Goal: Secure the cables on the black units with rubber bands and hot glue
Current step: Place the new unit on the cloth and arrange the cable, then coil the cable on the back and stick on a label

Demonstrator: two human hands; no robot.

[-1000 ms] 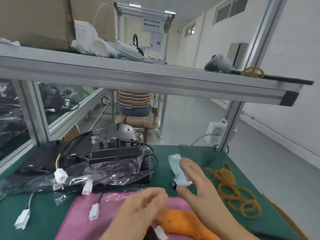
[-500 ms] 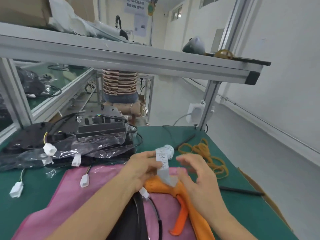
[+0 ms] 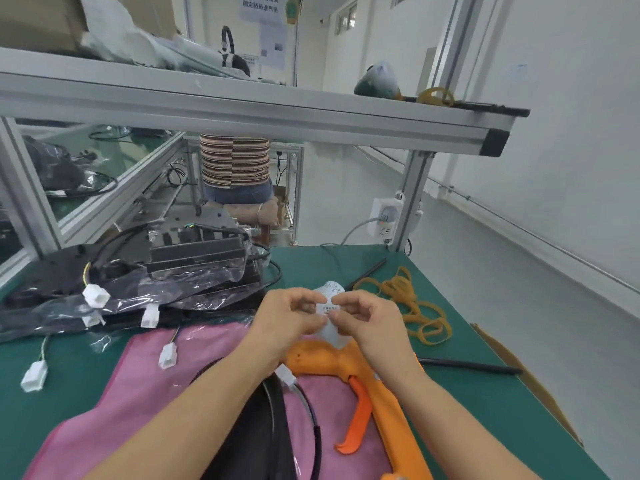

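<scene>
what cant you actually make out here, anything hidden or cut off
Head view, the only one:
- Print on the label strip: too small; left hand and right hand pinch it and cover its sides.
- Glue gun: nozzle hidden behind the hands, grip cut off by the bottom edge.
- Black unit on the pink cloth: mostly under the left forearm, cut off at the bottom.
- Wall notices: blurred, cropped at top.

We see a green-topped workbench (image 3: 467, 393) under an aluminium-framed shelf (image 3: 277, 109). A white wall (image 3: 571, 133) runs along the right above a pale grey floor (image 3: 502, 258). Windows (image 3: 346, 19) and a posted notice (image 3: 259, 6) show far down the room.
</scene>
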